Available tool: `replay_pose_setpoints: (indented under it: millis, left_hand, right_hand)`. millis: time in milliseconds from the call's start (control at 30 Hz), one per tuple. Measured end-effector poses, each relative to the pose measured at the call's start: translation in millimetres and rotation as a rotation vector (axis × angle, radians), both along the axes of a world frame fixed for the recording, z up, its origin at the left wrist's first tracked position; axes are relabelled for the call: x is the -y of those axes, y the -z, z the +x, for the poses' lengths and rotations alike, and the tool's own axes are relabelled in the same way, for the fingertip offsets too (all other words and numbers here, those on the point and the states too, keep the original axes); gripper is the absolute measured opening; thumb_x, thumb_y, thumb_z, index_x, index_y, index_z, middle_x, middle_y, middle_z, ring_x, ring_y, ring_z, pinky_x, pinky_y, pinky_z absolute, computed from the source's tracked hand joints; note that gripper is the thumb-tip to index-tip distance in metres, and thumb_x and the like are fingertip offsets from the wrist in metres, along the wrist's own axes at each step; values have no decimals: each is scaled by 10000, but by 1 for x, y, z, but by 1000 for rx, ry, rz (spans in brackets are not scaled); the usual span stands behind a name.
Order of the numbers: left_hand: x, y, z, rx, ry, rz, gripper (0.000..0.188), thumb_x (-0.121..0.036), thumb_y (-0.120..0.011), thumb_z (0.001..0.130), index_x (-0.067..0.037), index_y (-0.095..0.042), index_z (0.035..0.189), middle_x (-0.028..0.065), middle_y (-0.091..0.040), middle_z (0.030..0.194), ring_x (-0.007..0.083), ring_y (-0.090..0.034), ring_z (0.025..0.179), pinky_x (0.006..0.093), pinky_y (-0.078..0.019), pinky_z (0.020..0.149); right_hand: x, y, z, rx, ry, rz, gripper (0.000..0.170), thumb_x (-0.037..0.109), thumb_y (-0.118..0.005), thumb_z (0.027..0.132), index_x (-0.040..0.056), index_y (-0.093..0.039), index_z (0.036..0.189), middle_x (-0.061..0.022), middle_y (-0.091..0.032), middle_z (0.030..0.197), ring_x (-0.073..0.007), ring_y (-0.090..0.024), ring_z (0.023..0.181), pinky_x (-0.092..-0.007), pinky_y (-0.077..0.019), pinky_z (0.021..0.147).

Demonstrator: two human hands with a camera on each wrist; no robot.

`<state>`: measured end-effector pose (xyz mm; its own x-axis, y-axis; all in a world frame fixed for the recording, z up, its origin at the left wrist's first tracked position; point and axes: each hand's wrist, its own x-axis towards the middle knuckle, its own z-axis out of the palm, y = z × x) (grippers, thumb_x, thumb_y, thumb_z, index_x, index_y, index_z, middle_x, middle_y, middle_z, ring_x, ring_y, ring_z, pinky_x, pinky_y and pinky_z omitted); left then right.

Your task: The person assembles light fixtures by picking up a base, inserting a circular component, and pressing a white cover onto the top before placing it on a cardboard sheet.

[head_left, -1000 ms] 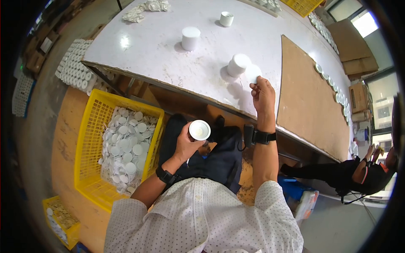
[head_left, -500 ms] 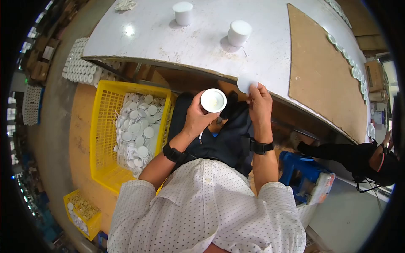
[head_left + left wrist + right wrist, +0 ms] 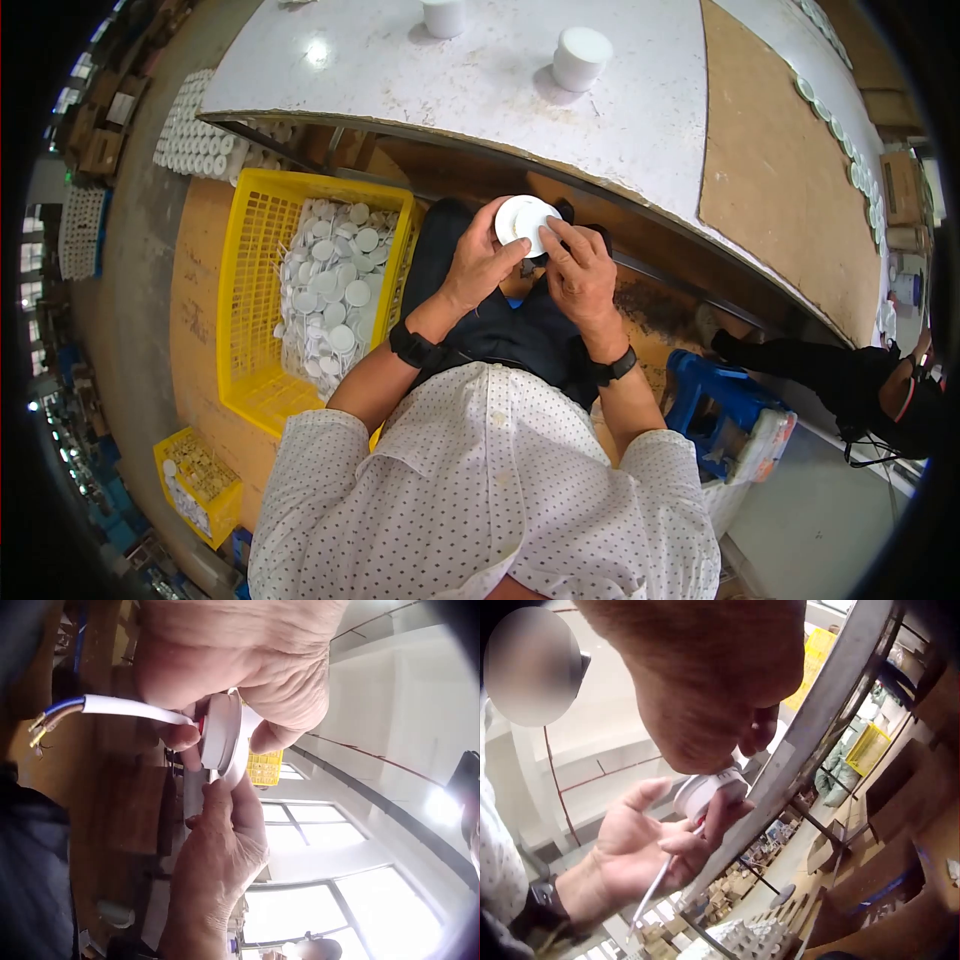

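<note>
My left hand grips a round white lamp housing above the lap, its open face turned up. From the underside of the housing runs a white cable, ending in bare-tipped blue and brown wires in the left wrist view. My right hand pinches a thin white disc by its edge. That disc lies over part of the housing's open face, and my left thumb reaches across at its near side. In the right wrist view, my own right hand hides much of the housing's top.
A yellow crate of white discs with cords stands at the left. On the white table are two white cylindrical stacks, one being the nearer stack, and a brown board. A blue stool and another person are at the right.
My right hand has brought the disc from beside the stack on the table, back and leftward onto the housing. My left hand has raised the housing toward it. The head view has tilted down.
</note>
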<state>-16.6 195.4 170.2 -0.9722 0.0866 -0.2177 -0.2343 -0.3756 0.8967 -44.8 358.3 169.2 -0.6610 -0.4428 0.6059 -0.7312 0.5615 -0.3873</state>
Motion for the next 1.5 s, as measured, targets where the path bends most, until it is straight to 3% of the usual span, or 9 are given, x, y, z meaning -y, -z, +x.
replay_pose_setpoints:
  millis: [67,533,633,800,867,1000,1167,1400,1500]
  left_hand:
    - [-3,4,-1,-107,-77,-89,519,-98,-591,801,30,-333,1232,116,-507,1091,160,-523,980,266,-455,820]
    - [0,3,2,-49,-138,-228,413,-140,-563,827,18,-420,1180,119,-551,1046,153,-541,943,258,-464,785]
    - [2,0,2,-10,-130,-215,400,-131,-555,824,9,-428,1177,116,-556,1035,148,-545,927,255,-467,769]
    - [0,5,2,-32,-146,-212,382,-114,-537,824,-1,-434,1174,112,-559,1024,144,-548,912,251,-467,751]
    - [-1,7,3,-97,-171,-233,370,-107,-526,830,-27,-435,1180,52,-555,909,28,-454,603,148,-349,429]
    - [-1,11,3,-95,-179,-270,371,-89,-519,820,-25,-437,1176,60,-558,925,52,-498,679,161,-398,484]
    - [-1,17,5,-113,-198,-327,359,-52,-502,802,-8,-450,1155,84,-560,985,124,-541,851,230,-474,675]
    - [2,25,9,-136,-233,-316,343,-46,-508,793,-1,-470,1132,97,-566,995,128,-546,885,245,-465,752]
    - [5,19,9,-107,-218,-432,360,-72,-545,781,2,-473,1125,105,-573,1007,145,-549,907,273,-455,795]
  right_hand:
    - [2,-3,0,-2,-20,18,453,-46,-634,548,84,-618,981,-40,-579,1033,-226,-546,849,-287,-488,683]
    - [13,-5,2,-39,-69,34,419,-24,-633,565,74,-620,973,-42,-581,1032,-246,-534,894,-310,-486,734]
    - [13,-5,3,-2,-95,23,511,-44,-605,538,92,-596,1030,-53,-566,1083,-274,-532,925,-345,-469,774]
    - [16,-10,5,30,-95,-22,409,2,-653,580,72,-621,981,-52,-578,1055,-256,-536,924,-328,-478,764]
    - [16,-5,6,5,-89,-10,404,11,-660,583,75,-625,980,-50,-581,1055,-254,-537,927,-325,-476,752]
    - [16,3,8,-61,-70,5,386,33,-668,594,80,-636,976,-41,-592,1050,-237,-543,926,-315,-460,718]
    - [15,11,8,-73,-107,-5,372,30,-647,608,63,-634,979,-49,-595,1049,-215,-549,918,-313,-440,722]
    - [19,19,10,-95,-155,-15,359,31,-628,622,43,-626,981,-74,-596,1038,-213,-556,910,-327,-428,734]
    - [20,21,8,-94,-173,2,340,57,-643,613,34,-622,952,-89,-599,1027,-233,-561,913,-336,-432,740]
